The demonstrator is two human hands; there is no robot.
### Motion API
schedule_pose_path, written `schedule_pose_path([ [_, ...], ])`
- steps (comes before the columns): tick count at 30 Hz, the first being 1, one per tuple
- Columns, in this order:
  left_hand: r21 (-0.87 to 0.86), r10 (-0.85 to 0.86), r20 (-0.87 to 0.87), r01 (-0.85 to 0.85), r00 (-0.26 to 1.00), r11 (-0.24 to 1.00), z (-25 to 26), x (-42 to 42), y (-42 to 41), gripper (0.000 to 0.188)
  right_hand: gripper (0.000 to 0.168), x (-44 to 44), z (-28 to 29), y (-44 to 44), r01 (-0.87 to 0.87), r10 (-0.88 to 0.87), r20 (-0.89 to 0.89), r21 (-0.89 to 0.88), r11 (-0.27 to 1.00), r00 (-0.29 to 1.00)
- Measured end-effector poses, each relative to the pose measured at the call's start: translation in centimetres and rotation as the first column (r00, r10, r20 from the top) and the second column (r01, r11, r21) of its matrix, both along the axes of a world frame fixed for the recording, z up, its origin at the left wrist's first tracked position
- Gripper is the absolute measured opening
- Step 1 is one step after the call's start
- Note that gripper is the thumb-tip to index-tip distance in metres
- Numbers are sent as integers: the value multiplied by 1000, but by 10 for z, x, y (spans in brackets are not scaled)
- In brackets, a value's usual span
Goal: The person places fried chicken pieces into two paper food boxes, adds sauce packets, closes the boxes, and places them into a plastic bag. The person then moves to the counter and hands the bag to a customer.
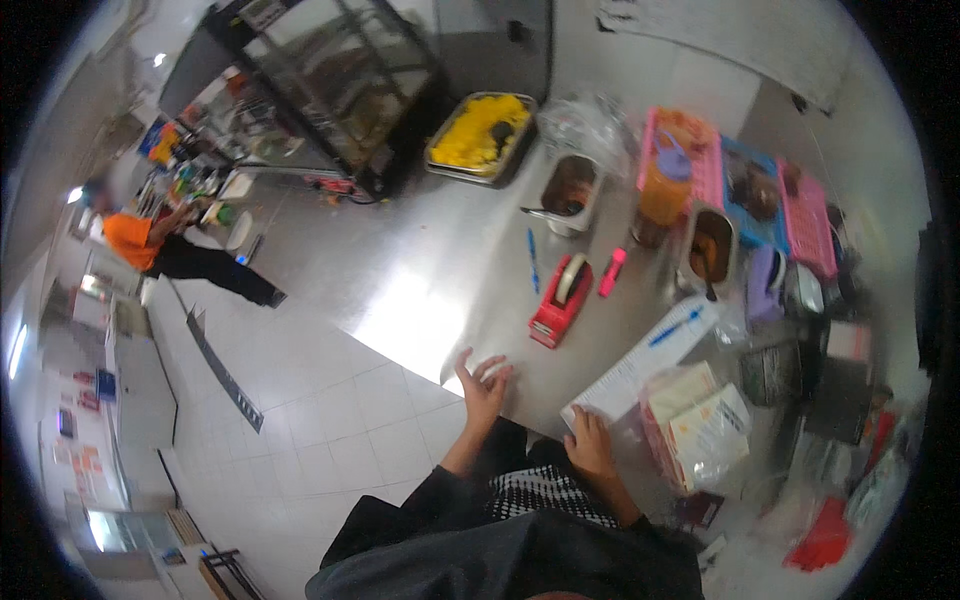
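Over the near edge of the steel counter (315, 255), my left hand (484, 390) is raised with its fingers spread, holding nothing. My right hand (591, 446) is at the counter's edge, its fingertips at the near end of a long white printed paper sheet (622, 379). Its thumb stands apart from its fingers, with nothing seen between them. A blue pen (675, 327) lies on that sheet. Beyond my left hand stands a red tape dispenser (553, 319) with a roll of tape. Beside it are another blue pen (532, 260) and a pink highlighter (612, 273).
Steel pans of sauce (574, 184) and yellow food (480, 135) stand farther back. An orange bottle (664, 191), colored baskets (806, 217) and a bagged paper stack (705, 435) crowd the right. A glass display case (337, 82) is behind. A person in orange (135, 240) works at left.
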State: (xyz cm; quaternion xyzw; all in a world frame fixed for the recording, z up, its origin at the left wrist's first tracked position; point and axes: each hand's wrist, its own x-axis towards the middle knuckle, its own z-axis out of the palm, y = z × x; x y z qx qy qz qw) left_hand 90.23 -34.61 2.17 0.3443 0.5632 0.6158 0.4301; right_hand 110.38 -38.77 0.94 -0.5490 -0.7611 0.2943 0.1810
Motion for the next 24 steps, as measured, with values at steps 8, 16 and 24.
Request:
schedule_pose_path([
  [8,-44,104,92,-101,990,994,0,-29,-19,72,28,-19,-4,22,95,-71,-186,122,988,980],
  [16,85,167,-31,-164,986,983,-3,-57,6,81,21,-36,-21,31,143,-112,-310,78,987,944],
  [24,5,-360,-210,369,909,929,12,-8,15,82,22,-83,-2,19,310,-176,-460,236,921,870],
])
